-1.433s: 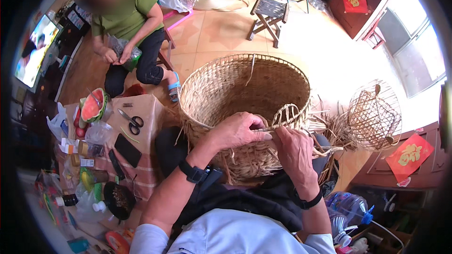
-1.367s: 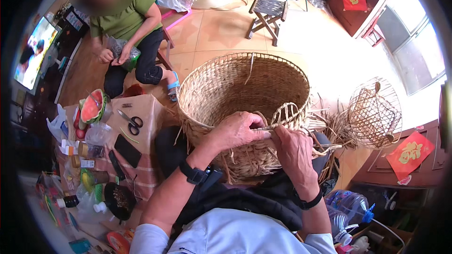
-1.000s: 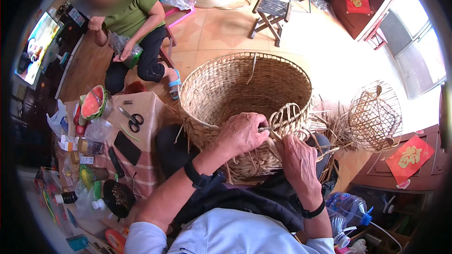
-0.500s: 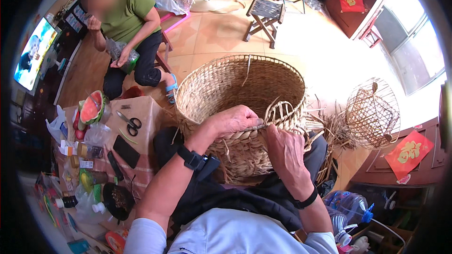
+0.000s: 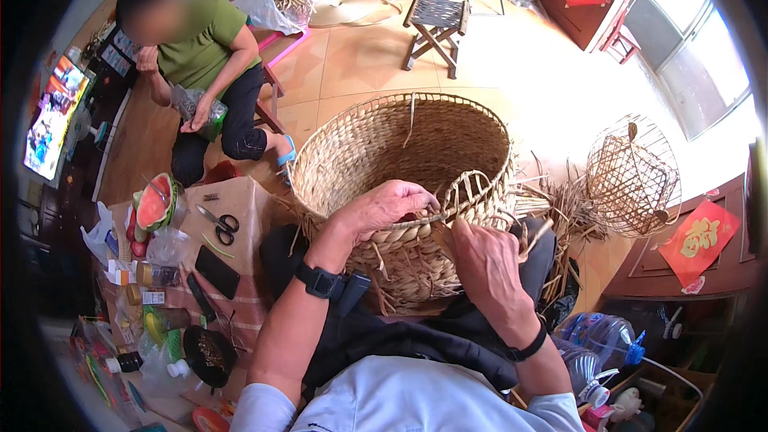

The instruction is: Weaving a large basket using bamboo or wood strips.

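A large round basket (image 5: 352,144) of woven pale straw stands before me, between my knees. At its near rim, my left hand (image 5: 392,206) is closed, thumb and fingers pinching the braided edge. Just right of it, my right hand (image 5: 486,264) is curled tight against the outside of the rim, closed round a straw strand (image 5: 538,238) whose end juts out on its right. A few looped strands (image 5: 472,184) stand up from the rim above this hand. Loose ends hang down the near wall. The fingertips of both hands are partly hidden.
At left, a cloth-covered table (image 5: 248,200) bears scissors (image 5: 220,224), a phone (image 5: 217,272) and cut watermelon (image 5: 156,202). Beyond it sits another person (image 5: 208,48) holding a plastic bag. Right are loose straw (image 5: 568,212), an openwork basket (image 5: 632,180) and plastic bottles (image 5: 604,336). A folding stool (image 5: 436,28) stands behind.
My right hand has dropped slightly away from the rim, and a strand end now shows beside it. The left hand stays at the edge, its fingers slightly raised. The whole view has shifted a little.
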The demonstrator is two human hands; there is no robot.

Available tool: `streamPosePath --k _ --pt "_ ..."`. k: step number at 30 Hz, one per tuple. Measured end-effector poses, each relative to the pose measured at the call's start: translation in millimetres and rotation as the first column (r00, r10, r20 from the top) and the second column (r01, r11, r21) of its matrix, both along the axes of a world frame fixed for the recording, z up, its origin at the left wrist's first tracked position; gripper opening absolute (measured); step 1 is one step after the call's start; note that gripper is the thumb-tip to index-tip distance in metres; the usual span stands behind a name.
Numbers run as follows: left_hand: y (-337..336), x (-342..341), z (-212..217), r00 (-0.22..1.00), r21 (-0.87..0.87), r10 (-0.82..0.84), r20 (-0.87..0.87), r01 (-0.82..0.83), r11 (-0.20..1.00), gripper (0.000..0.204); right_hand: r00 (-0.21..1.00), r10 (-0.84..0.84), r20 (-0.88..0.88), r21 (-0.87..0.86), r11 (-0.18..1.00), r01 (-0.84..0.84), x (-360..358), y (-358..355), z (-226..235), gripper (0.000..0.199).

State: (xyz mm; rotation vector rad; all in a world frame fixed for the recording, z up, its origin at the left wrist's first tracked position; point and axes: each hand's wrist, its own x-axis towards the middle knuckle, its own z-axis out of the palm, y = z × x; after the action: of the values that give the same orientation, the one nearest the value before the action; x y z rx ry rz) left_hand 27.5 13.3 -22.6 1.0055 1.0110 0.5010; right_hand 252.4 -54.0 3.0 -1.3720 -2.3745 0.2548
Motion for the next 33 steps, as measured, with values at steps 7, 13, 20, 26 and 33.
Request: streamPosePath --k 7,13,20,26,33 --pt "0 -2 -10 0.99 0.219 0.031 -0.139 0.0 0.976 0.014 0.997 0.0 0.071 -0.036 0.999 0.002 -1 -10 26 0.022" --pt "-15 19 -34 0.755 0.792 0.493 -0.432 0.056 0.609 0.017 0.986 0.158 -0.048 -0.138 0.977 -0.163 3 9 80 0.025" --pt "-5 4 -51 0.7 0.732 0.426 -0.573 0.202 0.651 0.043 0.921 0.383 -0.077 0.206 0.91 -0.361 -22 114 32 0.032" --pt "-6 9 -24 0.803 0.498 0.564 -0.191 -0.416 0.761 0.035 0.752 0.646 0.134 -0.648 0.631 -0.426 -50 155 24 0.045" --pt "-9 10 -10 0.848 0.413 0.516 0.12 -0.515 0.751 0.043 0.913 0.401 0.077 -0.124 0.912 -0.39 -45 181 3 0.017"
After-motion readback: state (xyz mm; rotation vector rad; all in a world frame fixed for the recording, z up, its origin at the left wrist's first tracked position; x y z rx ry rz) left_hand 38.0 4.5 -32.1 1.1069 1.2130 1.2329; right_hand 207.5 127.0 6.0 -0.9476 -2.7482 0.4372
